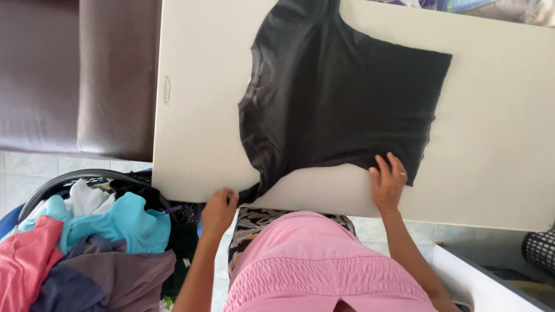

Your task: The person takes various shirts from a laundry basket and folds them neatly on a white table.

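A black t-shirt lies spread flat on a white table, its sleeves toward the left and top. My left hand grips the tip of the near sleeve at the table's front edge. My right hand, with a ring on one finger, presses flat on the shirt's near hem, fingers spread. I wear a pink top, visible at the bottom centre.
A laundry basket at the lower left is heaped with clothes in turquoise, white, pink and purple-grey. A dark brown sofa stands at the left of the table. A white bin sits at the lower right on the tiled floor.
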